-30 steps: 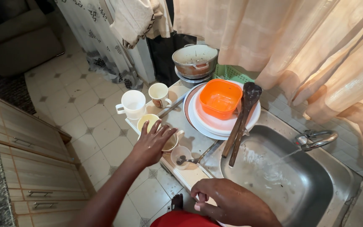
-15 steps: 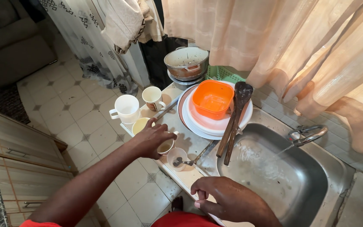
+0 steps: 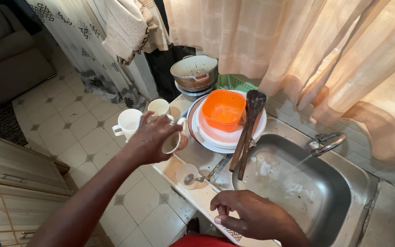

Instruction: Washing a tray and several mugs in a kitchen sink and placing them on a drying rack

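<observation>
- Left hand (image 3: 149, 137) has lifted a cream mug (image 3: 175, 139) off the worktop (image 3: 197, 158); earlier it sat flat. Fingers wrapped round it, tipped sideways.
- Right hand (image 3: 248, 215) rests loosely curled, empty, on the sink (image 3: 339, 215) rim at 6 o'clock.
- White mug (image 3: 128, 122) sits at 9 o'clock of it.

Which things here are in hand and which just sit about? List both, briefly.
In hand:
left hand, its grip closed on a cream mug, lifted and tilted
right hand, resting on the sink's front edge

Sitting about:
two white mugs
small glass with spoon
orange tub on stacked plates
wooden spoons
pot
running tap
</observation>
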